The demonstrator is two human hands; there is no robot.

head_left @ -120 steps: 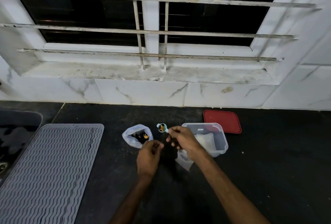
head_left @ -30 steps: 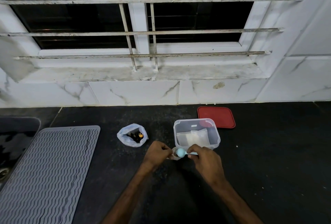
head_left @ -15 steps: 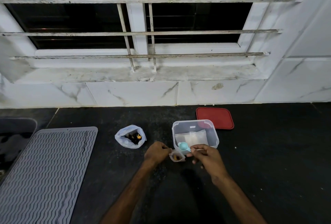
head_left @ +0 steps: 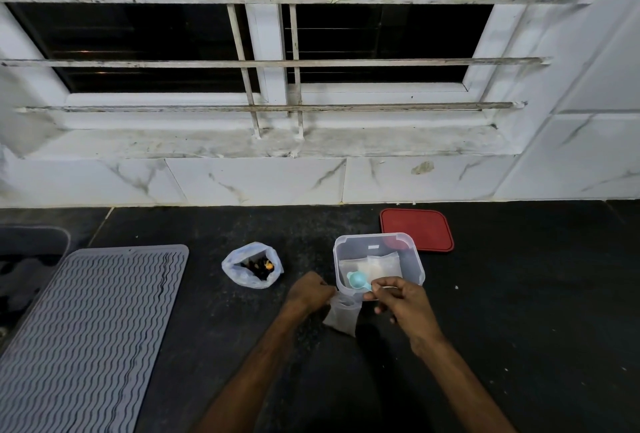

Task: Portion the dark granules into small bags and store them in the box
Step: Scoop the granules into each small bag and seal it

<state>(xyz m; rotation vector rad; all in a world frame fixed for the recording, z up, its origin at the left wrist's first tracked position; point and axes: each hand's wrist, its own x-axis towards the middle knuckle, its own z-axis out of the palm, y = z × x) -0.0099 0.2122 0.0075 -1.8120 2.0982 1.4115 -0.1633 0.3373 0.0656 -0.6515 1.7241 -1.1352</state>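
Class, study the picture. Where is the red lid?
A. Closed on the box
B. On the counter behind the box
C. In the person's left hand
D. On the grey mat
B: the lid lies flat on the counter, behind the open box.

small bag contents: unclear | spoon handle: hidden by right hand
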